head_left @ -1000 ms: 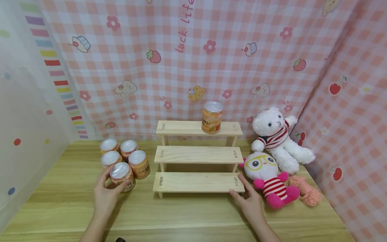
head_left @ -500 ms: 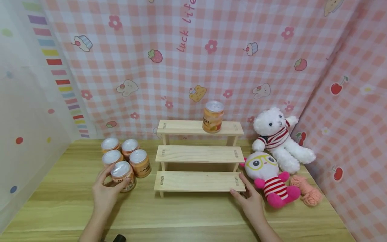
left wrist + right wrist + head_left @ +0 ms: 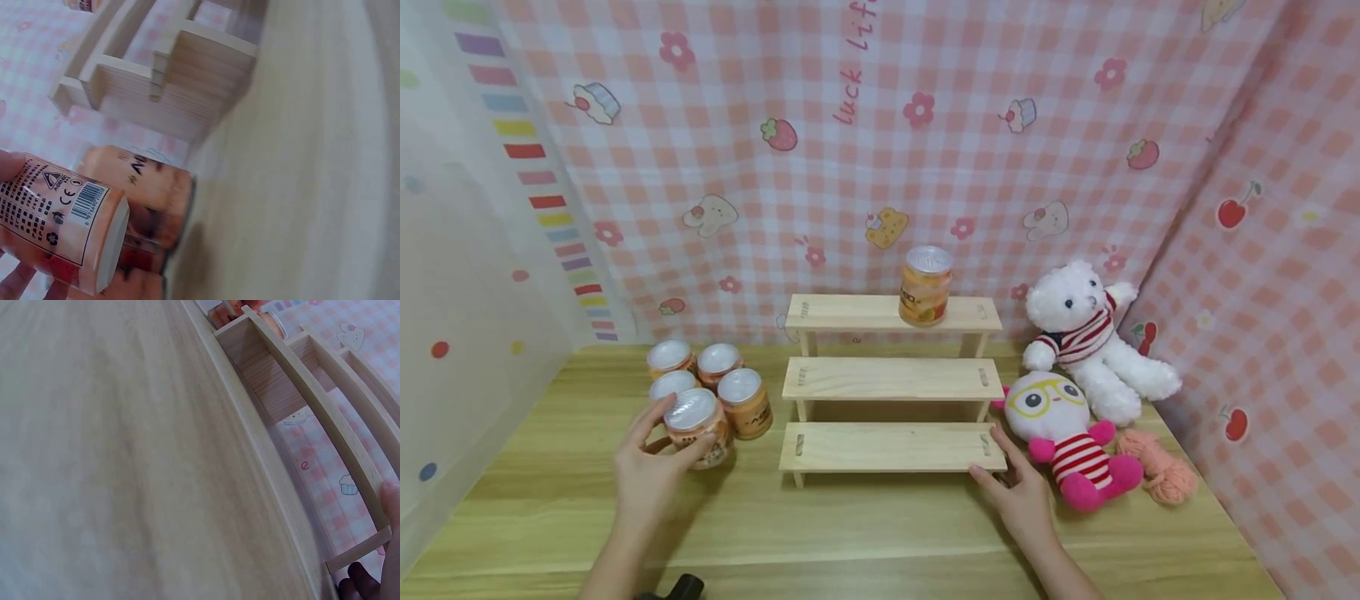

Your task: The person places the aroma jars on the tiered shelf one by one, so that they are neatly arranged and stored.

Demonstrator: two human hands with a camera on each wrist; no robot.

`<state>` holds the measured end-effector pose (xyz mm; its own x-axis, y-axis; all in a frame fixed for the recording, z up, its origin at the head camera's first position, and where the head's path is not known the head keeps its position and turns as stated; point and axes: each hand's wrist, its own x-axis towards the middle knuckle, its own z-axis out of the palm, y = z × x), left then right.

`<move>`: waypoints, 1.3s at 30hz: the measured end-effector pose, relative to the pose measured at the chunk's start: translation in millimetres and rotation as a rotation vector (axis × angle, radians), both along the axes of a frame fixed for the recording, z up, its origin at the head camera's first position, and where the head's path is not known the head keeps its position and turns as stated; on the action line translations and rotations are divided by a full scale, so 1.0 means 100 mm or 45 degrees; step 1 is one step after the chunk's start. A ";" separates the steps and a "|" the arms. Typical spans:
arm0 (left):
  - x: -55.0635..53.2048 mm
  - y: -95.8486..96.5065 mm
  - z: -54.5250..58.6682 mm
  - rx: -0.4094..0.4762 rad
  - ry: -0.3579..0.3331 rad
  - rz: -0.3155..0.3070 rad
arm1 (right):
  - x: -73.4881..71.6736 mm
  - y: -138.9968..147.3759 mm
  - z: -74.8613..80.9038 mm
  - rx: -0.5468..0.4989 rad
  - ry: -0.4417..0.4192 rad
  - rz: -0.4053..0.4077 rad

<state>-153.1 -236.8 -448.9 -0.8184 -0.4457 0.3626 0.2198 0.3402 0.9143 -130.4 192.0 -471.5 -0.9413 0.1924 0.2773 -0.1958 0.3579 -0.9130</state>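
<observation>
Head view: black object point(image 3: 681, 587) at near edge, cut off. Right hand point(image 3: 1021, 498) pinches the lowest tier's right end on a three-tier wooden stand point(image 3: 891, 447). Left hand point(image 3: 649, 471) pinches an orange-labelled can point(image 3: 691, 410), lifted off the worktop point(image 3: 850, 542), four similar cans point(image 3: 749, 415) just behind. Farther: white teddy bear point(image 3: 1082, 337) right, another can point(image 3: 925, 292) upright on top tier.

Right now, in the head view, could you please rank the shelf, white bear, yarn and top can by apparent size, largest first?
1. Shelf
2. White bear
3. Yarn and top can: too alike to rank
</observation>
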 end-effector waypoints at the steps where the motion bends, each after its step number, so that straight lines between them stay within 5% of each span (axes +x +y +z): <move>1: 0.00 0.00 0.03 0.002 0.013 -0.005 | 0.00 0.00 0.00 -0.002 0.000 0.003; 21: -0.12 0.17 0.61 -0.107 0.045 -0.144 | -0.03 -0.01 -0.02 -0.014 -0.024 -0.018; 30: -0.26 0.33 0.89 -0.193 0.042 -0.205 | -0.02 -0.01 -0.02 -0.007 -0.032 -0.028; 39: -0.44 0.56 1.09 -0.166 0.068 -0.347 | -0.02 0.01 -0.03 -0.031 0.000 -0.003</move>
